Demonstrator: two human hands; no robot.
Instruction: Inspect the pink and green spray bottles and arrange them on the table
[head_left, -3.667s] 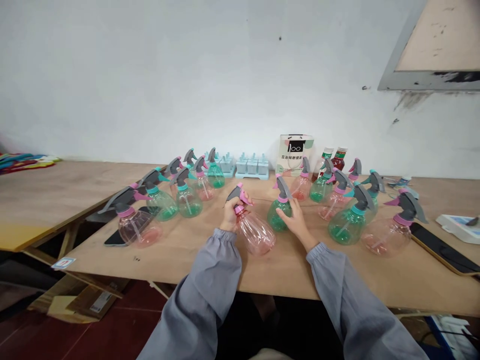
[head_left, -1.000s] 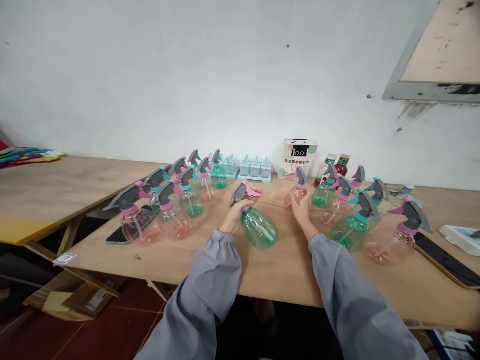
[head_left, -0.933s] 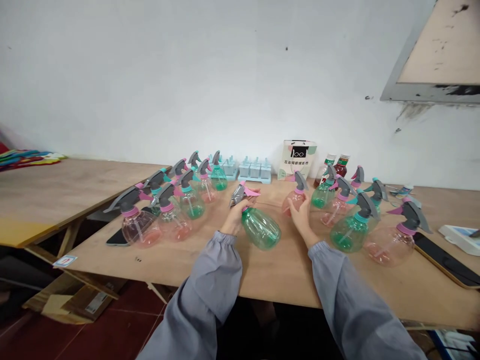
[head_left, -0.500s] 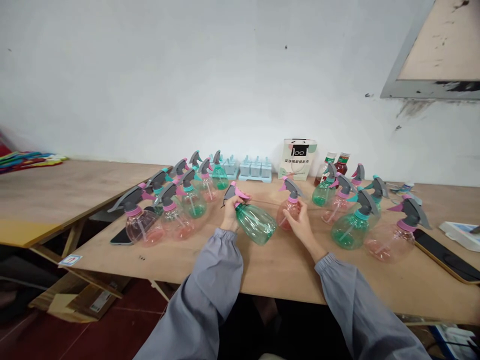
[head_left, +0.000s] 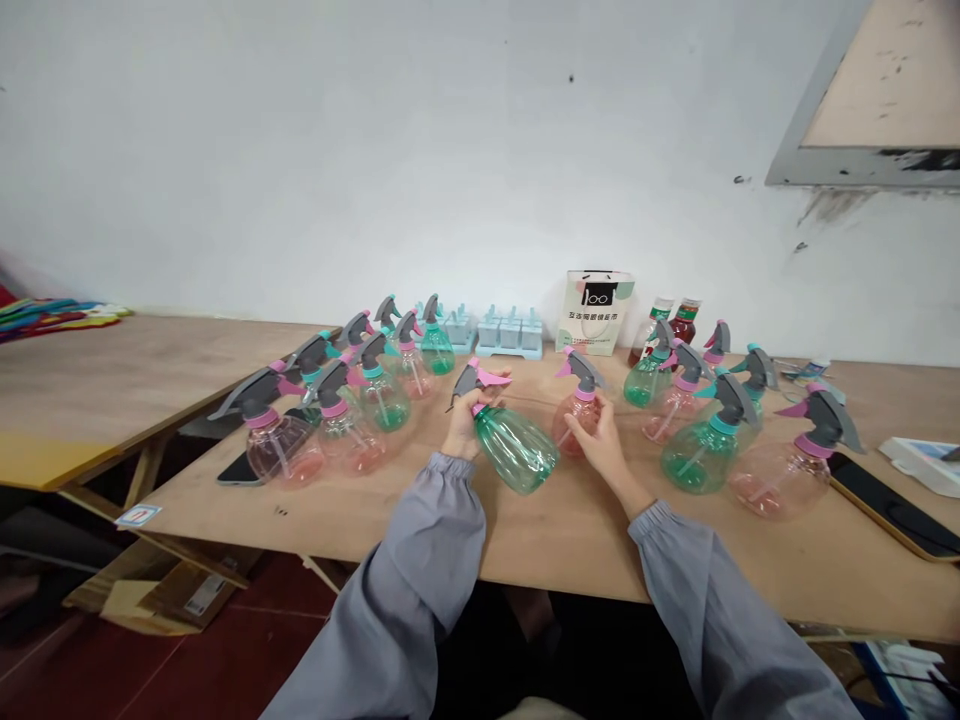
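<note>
My left hand (head_left: 459, 432) grips the neck of a green spray bottle (head_left: 516, 450) with a grey and pink trigger head; the bottle is tilted, its base towards me, above the wooden table (head_left: 525, 525). My right hand (head_left: 600, 447) holds an upright pink spray bottle (head_left: 576, 415) just right of it, fingers around its body. Several more pink and green spray bottles stand in a group at the left (head_left: 352, 400) and another group at the right (head_left: 712, 430).
Light blue moulded trays (head_left: 495, 333), a white printed box (head_left: 596, 312) and two dark bottles (head_left: 675, 318) stand by the wall. A phone (head_left: 236, 468) lies at the left, a dark tablet (head_left: 892, 505) at the right. A second table (head_left: 97, 380) adjoins on the left.
The pink bottle my left hand held 3.7 s ago now stands in the left group. My left hand has since lifted and tilted a green bottle; my right hand closed on a pink one.
</note>
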